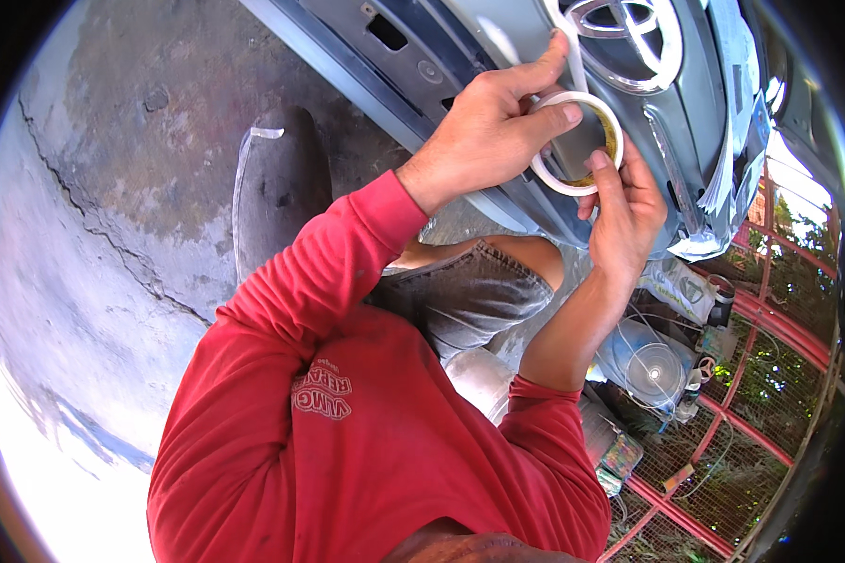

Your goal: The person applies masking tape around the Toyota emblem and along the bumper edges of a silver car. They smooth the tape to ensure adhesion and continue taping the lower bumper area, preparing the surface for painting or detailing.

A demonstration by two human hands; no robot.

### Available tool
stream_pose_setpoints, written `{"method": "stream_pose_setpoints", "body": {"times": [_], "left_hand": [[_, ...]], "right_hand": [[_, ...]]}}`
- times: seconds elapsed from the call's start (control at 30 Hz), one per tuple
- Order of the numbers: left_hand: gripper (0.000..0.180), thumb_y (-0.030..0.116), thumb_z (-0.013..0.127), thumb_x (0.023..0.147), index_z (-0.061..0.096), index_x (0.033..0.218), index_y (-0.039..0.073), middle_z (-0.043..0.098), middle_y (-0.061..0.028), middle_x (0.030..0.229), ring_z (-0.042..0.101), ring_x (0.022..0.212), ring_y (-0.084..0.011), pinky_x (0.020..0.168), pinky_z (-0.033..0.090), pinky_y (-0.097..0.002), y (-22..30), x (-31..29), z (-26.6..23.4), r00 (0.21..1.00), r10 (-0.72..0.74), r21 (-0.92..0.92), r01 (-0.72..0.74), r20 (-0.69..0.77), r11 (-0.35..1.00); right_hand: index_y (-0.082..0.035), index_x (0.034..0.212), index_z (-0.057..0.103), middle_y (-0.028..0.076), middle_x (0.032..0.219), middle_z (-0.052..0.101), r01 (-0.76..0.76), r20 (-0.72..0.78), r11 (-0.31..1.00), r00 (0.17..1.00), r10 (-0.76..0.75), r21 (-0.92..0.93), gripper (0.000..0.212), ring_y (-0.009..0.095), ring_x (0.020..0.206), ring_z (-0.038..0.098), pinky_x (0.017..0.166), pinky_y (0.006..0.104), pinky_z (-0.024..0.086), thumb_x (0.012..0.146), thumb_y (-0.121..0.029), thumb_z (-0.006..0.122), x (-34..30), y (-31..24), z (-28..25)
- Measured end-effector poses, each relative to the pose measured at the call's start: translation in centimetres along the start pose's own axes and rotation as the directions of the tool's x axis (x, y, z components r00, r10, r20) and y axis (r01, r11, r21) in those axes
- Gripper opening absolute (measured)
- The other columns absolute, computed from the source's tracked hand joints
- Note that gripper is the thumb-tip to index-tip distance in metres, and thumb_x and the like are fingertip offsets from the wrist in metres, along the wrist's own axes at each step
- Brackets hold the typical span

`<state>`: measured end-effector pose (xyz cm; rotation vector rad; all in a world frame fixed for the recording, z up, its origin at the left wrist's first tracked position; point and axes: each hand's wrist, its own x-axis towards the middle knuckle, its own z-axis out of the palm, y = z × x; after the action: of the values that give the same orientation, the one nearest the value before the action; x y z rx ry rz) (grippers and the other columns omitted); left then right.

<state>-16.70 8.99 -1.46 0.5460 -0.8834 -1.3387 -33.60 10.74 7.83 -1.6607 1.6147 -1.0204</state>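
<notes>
A white roll of masking tape (616,127) is held in front of a grey-blue car panel (512,38). My right hand (626,202) pinches the roll's lower right edge between thumb and fingers. Across its upper left side lies the thumb of my left hand (498,127), and that hand's index finger stretches up against the panel beside a pale strip of tape (576,61). The strip runs from near the roll up along the chrome oval emblem (667,56). Some of the left fingers are hidden behind the roll.
Paper sheeting (740,141) hangs along the panel's right edge. At the lower right, a round-topped clear container (655,373), a white bag (681,289) and other items stand by a red metal fence (723,413). A dark, rounded cushion-like object (286,197) rests on the cracked concrete floor (103,159).
</notes>
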Motion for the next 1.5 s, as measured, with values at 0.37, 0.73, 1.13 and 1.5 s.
{"method": "stream_pose_setpoints", "body": {"times": [0.37,0.73,1.13,1.5], "left_hand": [[0.057,0.018,0.069,0.108,0.051,0.163,0.013,0.070,0.0026,0.103,0.058,0.075,-0.0057,0.072,0.055,-0.0256,-1.5,-1.3,0.6,0.985,0.147,0.101,-0.138,-0.087,0.985],[0.062,0.015,0.068,0.107,0.047,0.166,0.018,0.069,0.0026,0.104,0.057,0.075,-0.0052,0.071,0.056,-0.0250,-1.8,-1.1,1.3,0.990,0.131,0.101,-0.125,-0.058,0.987],[0.069,0.008,0.070,0.105,0.044,0.168,0.024,0.070,0.0024,0.109,0.061,0.083,-0.0070,0.077,0.057,-0.0268,-0.7,-1.4,2.2,0.999,-0.029,-0.121,0.031,0.013,0.992],[0.079,0.000,0.061,0.104,0.025,0.173,0.012,0.060,-0.0152,0.151,0.067,0.122,-0.0250,0.102,0.060,-0.0449,-1.8,1.2,0.0,0.987,-0.098,-0.322,0.135,0.130,0.937]], "right_hand": [[0.002,0.140,0.070,0.004,0.095,0.075,0.002,0.021,0.999,1.000,0.000,-0.054,0.042,0.004,0.061,0.056,0.052,0.0204,0.043,0.099,-0.004,0.078,-0.8,-0.2,0.0],[0.002,0.141,0.069,0.004,0.098,0.075,0.011,0.031,1.000,0.999,-0.010,-0.014,0.043,0.004,0.065,0.058,0.052,0.0198,0.044,0.100,-0.003,0.077,-1.2,0.3,-0.8],[0.004,0.141,0.068,0.006,0.103,0.076,0.023,-0.034,0.997,0.999,-0.021,0.076,0.044,0.005,0.065,0.059,0.052,0.0202,0.044,0.098,-0.003,0.078,-1.6,0.4,-2.1],[0.004,0.143,0.066,0.005,0.111,0.077,0.096,-0.136,0.978,0.988,-0.071,0.183,0.047,0.003,0.085,0.066,0.064,0.0174,0.048,0.098,0.000,0.080,-0.5,0.7,-1.0]]}}
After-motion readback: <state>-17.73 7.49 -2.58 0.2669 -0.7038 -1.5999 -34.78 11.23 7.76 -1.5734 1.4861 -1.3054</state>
